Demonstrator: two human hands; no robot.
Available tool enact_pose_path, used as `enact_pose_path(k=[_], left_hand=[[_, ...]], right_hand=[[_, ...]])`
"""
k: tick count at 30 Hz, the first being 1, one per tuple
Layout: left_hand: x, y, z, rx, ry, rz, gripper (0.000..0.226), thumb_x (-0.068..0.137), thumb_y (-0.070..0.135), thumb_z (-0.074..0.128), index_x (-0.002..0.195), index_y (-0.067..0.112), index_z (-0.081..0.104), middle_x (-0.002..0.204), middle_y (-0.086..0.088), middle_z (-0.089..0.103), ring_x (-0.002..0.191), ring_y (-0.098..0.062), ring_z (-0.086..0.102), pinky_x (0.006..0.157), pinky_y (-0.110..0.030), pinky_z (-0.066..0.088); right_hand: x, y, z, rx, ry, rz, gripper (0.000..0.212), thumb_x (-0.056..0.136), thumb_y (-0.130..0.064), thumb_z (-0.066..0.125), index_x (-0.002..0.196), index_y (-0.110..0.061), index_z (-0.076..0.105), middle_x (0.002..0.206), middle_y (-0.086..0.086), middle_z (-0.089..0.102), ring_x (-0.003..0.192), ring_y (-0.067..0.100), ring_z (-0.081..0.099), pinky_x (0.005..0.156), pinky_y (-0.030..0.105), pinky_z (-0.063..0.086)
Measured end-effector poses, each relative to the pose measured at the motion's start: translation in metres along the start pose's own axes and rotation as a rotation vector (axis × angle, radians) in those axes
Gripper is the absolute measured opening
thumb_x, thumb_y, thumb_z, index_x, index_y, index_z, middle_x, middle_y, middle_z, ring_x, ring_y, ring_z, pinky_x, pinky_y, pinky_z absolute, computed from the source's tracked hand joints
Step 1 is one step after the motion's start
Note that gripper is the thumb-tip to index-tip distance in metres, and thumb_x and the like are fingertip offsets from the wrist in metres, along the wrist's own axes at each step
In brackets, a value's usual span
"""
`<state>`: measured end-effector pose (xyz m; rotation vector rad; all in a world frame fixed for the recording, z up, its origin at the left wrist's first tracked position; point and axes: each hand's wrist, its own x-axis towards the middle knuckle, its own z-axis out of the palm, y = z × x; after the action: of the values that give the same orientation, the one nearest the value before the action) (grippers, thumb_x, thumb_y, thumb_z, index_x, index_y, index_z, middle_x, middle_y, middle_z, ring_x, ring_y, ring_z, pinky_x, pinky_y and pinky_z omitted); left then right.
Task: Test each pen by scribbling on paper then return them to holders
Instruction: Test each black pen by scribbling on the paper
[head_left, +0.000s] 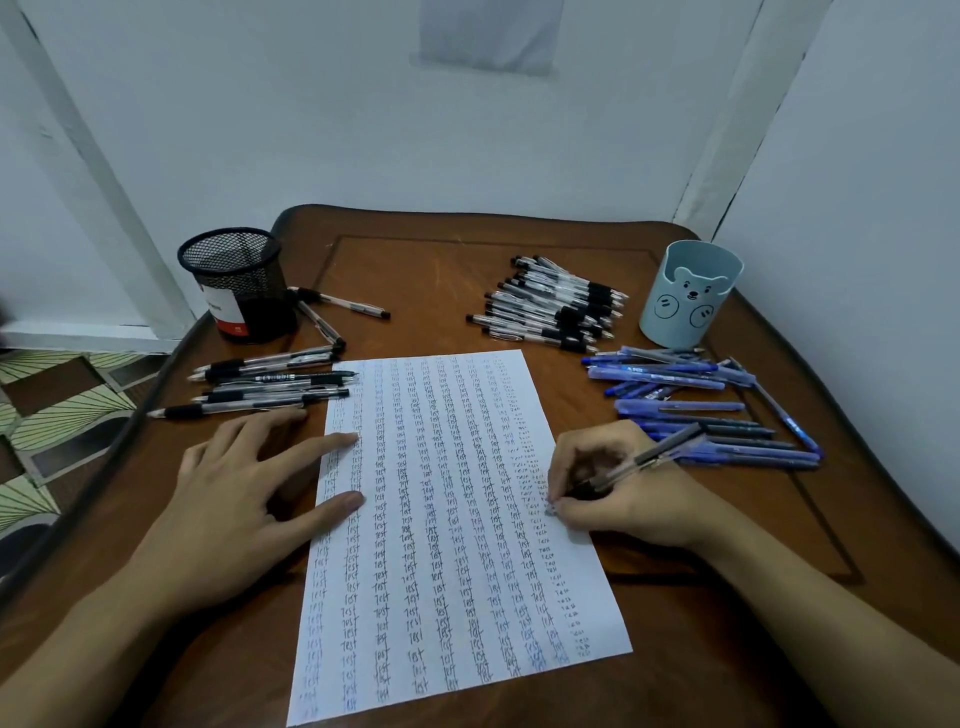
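- Head view, looking down at our bench (415, 270): the sheet of paper (441, 519) sits in the middle, pretty much packed with columns of "test" scribbles.
- Our right grip (618, 488) is curled round a dark pen (649, 457). Its tip is down near the paper's right edge, partway along the last, smaller column. So we'd say the step in hand is the scribble test on this one pen.
- Our left grip (244, 499) lies flat with fingers spread and straight, holding nothing. The index and thumb tips press the paper's left edge.
- Both holders look empty from here: the black mesh holder (239, 283) far left, the blue bear holder (688, 293) far right. We can't see to the bottom of either, though.
- Pens lie in loose piles:
  - a few black pens (265, 387) just left of the paper
  - a bigger stack of black pens (556, 306) behind it, beside the bear holder
  - the blue pens (701, 410) on the right, just past our right grip
- We're guessing we're well short of done, since no pen seems to be back in a holder.
- Next move, as we read it: lift the tip, park this pen with the tested lot or drop it in a holder, then grab a fresh one. We can't tell which pile is the tested one.
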<state>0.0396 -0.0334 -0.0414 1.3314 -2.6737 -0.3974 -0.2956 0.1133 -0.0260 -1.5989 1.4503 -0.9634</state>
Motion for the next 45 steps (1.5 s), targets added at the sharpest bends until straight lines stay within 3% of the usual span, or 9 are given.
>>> enact_pose_path(k=[5,8,11,18,24,29,34,37,45], left_hand=[[-0.0003,-0.0010,0.0012,-0.008,0.008,0.001,0.070,0.068,0.102,0.020,0.132,0.077,0.032,0.161,0.019,0.020,0.148,-0.010,0.012,0.119,-0.050,0.017],[-0.0012,-0.0005,0.0011,-0.020,0.008,-0.007,0.068,0.066,0.103,0.020,0.128,0.078,0.034,0.160,0.019,0.021,0.148,-0.010,0.014,0.118,-0.050,0.017],[-0.0009,0.0001,0.0003,-0.024,0.006,-0.012,0.068,0.064,0.104,0.019,0.125,0.078,0.036,0.160,0.020,0.020,0.148,-0.009,0.013,0.119,-0.049,0.016],[-0.0007,0.0009,-0.0003,-0.029,0.006,-0.011,0.069,0.064,0.105,0.018,0.124,0.078,0.038,0.160,0.019,0.021,0.148,-0.010,0.014,0.119,-0.050,0.016],[-0.0017,0.0017,-0.0003,-0.034,0.016,-0.008,0.072,0.065,0.104,0.020,0.127,0.075,0.041,0.160,0.017,0.023,0.148,-0.011,0.015,0.119,-0.050,0.017],[-0.0016,0.0027,-0.0015,-0.031,0.002,-0.017,0.071,0.063,0.105,0.018,0.125,0.076,0.039,0.161,0.018,0.022,0.149,-0.011,0.014,0.119,-0.051,0.016],[-0.0012,0.0040,-0.0023,-0.040,0.001,-0.020,0.069,0.062,0.105,0.018,0.123,0.077,0.038,0.161,0.017,0.022,0.149,-0.011,0.014,0.120,-0.051,0.015],[-0.0010,0.0036,-0.0018,-0.040,0.005,-0.021,0.072,0.062,0.105,0.019,0.124,0.076,0.040,0.161,0.017,0.022,0.149,-0.011,0.014,0.120,-0.051,0.015],[-0.0008,0.0029,-0.0014,-0.030,0.000,-0.024,0.074,0.062,0.105,0.019,0.126,0.075,0.041,0.161,0.018,0.021,0.150,-0.012,0.013,0.119,-0.051,0.015]], right_hand=[[0.0004,-0.0003,-0.0007,0.016,-0.015,0.034,0.019,0.076,0.006,0.080,0.074,-0.011,0.072,0.080,0.008,0.072,0.075,0.025,0.067,0.070,0.040,0.052],[0.0007,-0.0026,-0.0007,0.011,-0.033,0.038,0.026,0.076,0.009,0.080,0.070,-0.014,0.069,0.078,0.006,0.070,0.074,0.016,0.064,0.070,0.030,0.050],[0.0000,-0.0024,0.0015,-0.022,-0.012,0.028,0.026,0.075,0.003,0.082,0.068,-0.018,0.068,0.078,0.008,0.069,0.074,0.019,0.064,0.069,0.036,0.050],[-0.0021,0.0014,0.0022,-0.068,0.016,0.018,0.016,0.073,0.001,0.083,0.069,-0.006,0.069,0.079,0.008,0.068,0.076,0.029,0.064,0.068,0.046,0.050],[0.0011,0.0013,0.0000,-0.010,-0.035,0.029,0.019,0.074,0.007,0.082,0.068,-0.005,0.069,0.078,0.011,0.068,0.074,0.018,0.063,0.070,0.033,0.049],[-0.0001,0.0024,0.0012,-0.020,-0.020,0.048,0.017,0.075,0.007,0.081,0.069,-0.004,0.069,0.078,0.009,0.068,0.075,0.017,0.063,0.070,0.036,0.049],[-0.0002,-0.0002,-0.0004,0.011,-0.026,0.043,0.028,0.075,0.009,0.079,0.066,-0.013,0.067,0.077,0.009,0.067,0.074,0.014,0.062,0.069,0.030,0.048],[0.0014,-0.0002,0.0015,0.000,-0.022,0.034,0.036,0.072,0.006,0.080,0.061,-0.025,0.065,0.077,0.011,0.066,0.073,0.020,0.061,0.068,0.038,0.047],[0.0028,-0.0011,0.0013,-0.014,-0.032,0.028,0.035,0.070,0.007,0.080,0.061,-0.023,0.064,0.075,0.011,0.066,0.071,0.018,0.061,0.066,0.036,0.046]])
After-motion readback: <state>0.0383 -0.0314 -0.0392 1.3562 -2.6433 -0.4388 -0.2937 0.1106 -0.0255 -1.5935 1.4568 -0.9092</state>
